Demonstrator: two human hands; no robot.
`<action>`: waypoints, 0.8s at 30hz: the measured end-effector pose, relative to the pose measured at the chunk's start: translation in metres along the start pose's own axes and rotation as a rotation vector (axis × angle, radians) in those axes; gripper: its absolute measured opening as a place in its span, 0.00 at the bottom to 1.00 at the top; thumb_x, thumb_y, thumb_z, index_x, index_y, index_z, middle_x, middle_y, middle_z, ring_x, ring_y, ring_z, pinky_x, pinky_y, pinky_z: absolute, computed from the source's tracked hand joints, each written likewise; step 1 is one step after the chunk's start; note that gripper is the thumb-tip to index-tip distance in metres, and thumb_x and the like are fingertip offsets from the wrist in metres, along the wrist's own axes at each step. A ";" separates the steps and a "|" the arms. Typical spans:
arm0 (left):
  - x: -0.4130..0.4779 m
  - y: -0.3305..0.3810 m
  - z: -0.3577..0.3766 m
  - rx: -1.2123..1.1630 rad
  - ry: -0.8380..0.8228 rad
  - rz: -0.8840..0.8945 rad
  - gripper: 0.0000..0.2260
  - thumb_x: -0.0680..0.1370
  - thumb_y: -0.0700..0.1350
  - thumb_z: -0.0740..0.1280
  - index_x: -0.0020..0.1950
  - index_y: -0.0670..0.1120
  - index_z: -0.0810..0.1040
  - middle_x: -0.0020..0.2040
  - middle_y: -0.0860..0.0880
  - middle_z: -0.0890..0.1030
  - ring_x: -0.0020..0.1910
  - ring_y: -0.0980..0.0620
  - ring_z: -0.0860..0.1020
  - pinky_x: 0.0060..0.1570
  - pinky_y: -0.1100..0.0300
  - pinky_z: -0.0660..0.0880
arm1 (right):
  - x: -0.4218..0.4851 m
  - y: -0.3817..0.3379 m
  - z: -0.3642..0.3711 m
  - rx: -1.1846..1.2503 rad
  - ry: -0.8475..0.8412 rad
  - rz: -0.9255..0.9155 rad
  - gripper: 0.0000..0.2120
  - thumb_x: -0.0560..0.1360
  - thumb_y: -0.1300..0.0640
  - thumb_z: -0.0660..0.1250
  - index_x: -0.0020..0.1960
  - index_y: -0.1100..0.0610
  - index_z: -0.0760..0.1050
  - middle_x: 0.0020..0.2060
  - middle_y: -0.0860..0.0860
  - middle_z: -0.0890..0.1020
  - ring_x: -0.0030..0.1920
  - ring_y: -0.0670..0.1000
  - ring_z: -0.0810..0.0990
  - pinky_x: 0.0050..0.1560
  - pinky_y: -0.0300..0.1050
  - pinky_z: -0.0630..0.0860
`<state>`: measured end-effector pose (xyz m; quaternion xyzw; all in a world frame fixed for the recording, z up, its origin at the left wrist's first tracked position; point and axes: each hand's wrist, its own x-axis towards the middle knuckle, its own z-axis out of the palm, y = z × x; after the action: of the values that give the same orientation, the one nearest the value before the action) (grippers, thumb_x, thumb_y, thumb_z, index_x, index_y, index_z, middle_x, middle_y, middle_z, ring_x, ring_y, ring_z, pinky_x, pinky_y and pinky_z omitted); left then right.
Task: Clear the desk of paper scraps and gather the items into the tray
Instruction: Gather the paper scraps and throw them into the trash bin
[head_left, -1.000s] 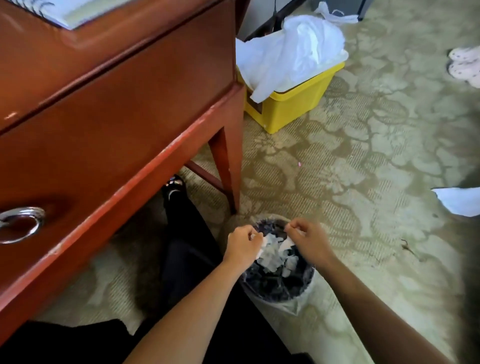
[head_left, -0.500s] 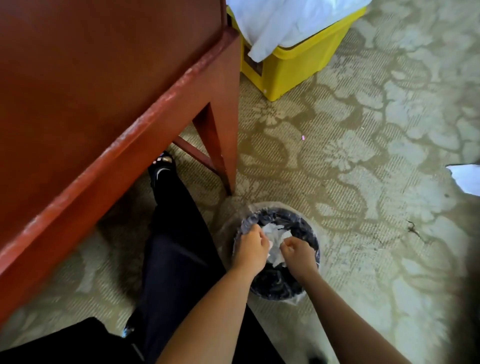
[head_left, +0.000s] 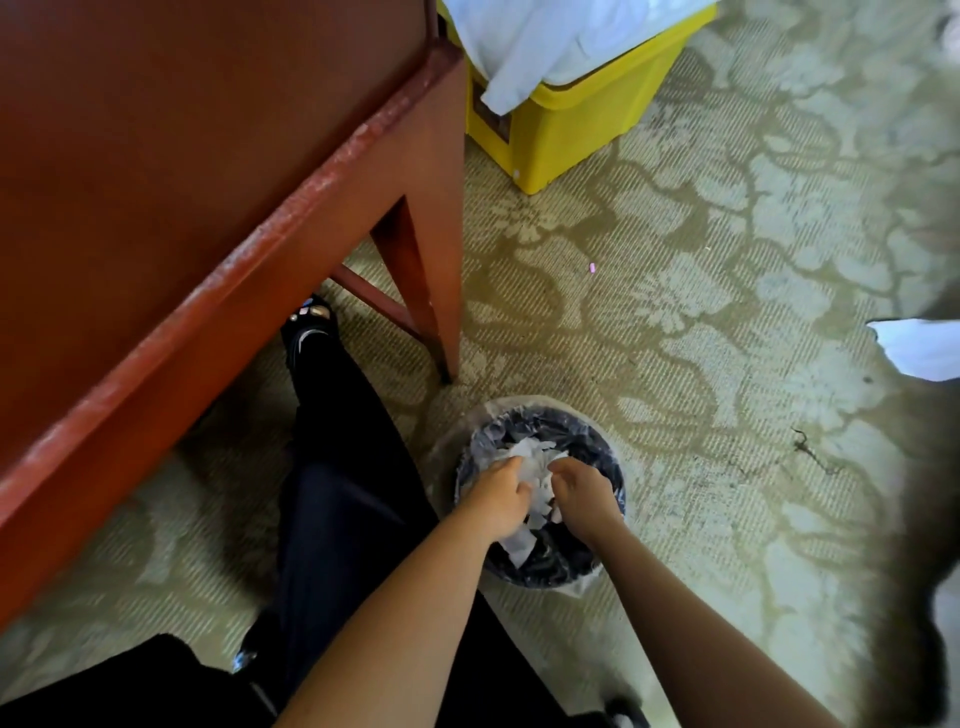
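Note:
A small round black waste bin (head_left: 605, 457) with a clear liner stands on the carpet beside the desk leg. White paper scraps (head_left: 535, 460) sit in it between my hands. My left hand (head_left: 501, 496) reaches into the bin's left side with fingers curled on scraps. My right hand (head_left: 584, 491) is inside the bin on the right, fingers bent down among the scraps. Some scraps (head_left: 519, 545) hang below my left hand. The desk top and the tray are out of view.
The red-brown wooden desk (head_left: 208, 218) fills the upper left, its leg (head_left: 431, 291) just behind the bin. A yellow bin (head_left: 566, 119) with white plastic stands behind. My leg in dark trousers (head_left: 343, 467) stretches under the desk. A white sheet (head_left: 924, 348) lies at right.
My hands have come closer together and gone down into the bin with the scraps. The view has tilted down and the desk's drawer front has left the frame.

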<state>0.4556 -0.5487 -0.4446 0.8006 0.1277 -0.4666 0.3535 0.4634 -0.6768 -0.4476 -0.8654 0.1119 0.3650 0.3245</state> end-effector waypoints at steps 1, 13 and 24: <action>-0.004 -0.001 -0.002 0.054 0.024 0.003 0.23 0.83 0.48 0.52 0.77 0.48 0.53 0.76 0.46 0.60 0.72 0.44 0.65 0.68 0.46 0.65 | -0.002 -0.003 -0.003 -0.004 0.004 -0.014 0.16 0.80 0.61 0.55 0.65 0.61 0.72 0.60 0.59 0.79 0.59 0.58 0.77 0.58 0.50 0.74; -0.118 0.016 -0.084 0.553 0.255 0.214 0.26 0.82 0.55 0.50 0.78 0.48 0.50 0.79 0.51 0.51 0.77 0.51 0.51 0.74 0.49 0.54 | -0.051 -0.079 -0.055 -0.414 -0.024 -0.396 0.08 0.78 0.58 0.59 0.51 0.57 0.77 0.45 0.55 0.81 0.48 0.58 0.79 0.48 0.51 0.76; -0.281 0.023 -0.135 0.760 0.535 0.383 0.26 0.82 0.57 0.51 0.78 0.49 0.52 0.78 0.50 0.53 0.77 0.52 0.51 0.75 0.52 0.51 | -0.173 -0.191 -0.124 -0.584 0.142 -0.734 0.06 0.77 0.55 0.63 0.50 0.53 0.78 0.42 0.46 0.80 0.49 0.52 0.79 0.54 0.50 0.76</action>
<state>0.4068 -0.4379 -0.1561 0.9734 -0.1143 -0.1853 0.0711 0.4925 -0.6184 -0.1691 -0.9256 -0.2869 0.1822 0.1665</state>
